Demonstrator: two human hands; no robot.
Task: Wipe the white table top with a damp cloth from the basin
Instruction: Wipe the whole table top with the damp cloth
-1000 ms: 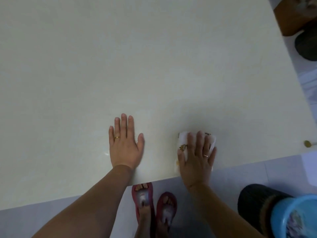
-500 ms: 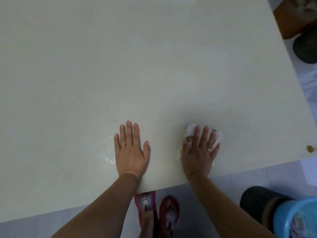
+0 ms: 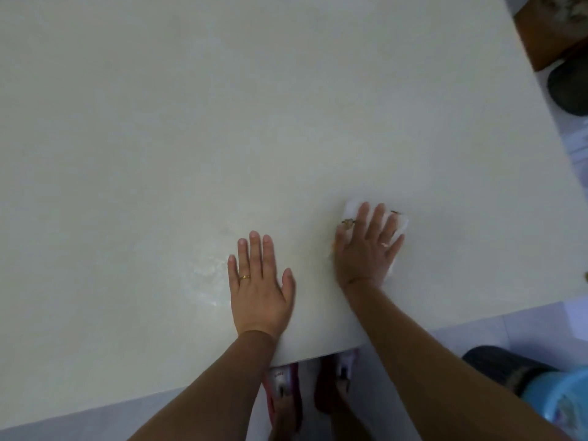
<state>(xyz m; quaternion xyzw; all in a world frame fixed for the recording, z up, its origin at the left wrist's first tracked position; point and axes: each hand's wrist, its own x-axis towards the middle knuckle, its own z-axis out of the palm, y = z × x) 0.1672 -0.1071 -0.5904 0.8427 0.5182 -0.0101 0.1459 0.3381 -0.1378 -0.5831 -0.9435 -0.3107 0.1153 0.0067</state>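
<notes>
I see my left hand (image 3: 259,291) spread flat on the white table top (image 3: 222,122) near its near edge; my right hand (image 3: 366,246), fingers straight, presses the white cloth (image 3: 401,226) just right of it; blue basin (image 3: 560,405) near right.

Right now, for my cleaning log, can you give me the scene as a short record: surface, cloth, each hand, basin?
surface: white table top, with a wet sheen near its front edge
cloth: white cloth with brown markings, flat on the table top, mostly covered by the right hand
left hand: left hand palm down on the table top, fingers straight, holding nothing
right hand: right hand palm down, fingers spread, pressing the cloth
basin: blue basin, lower right, off the table, partly out of frame
</notes>
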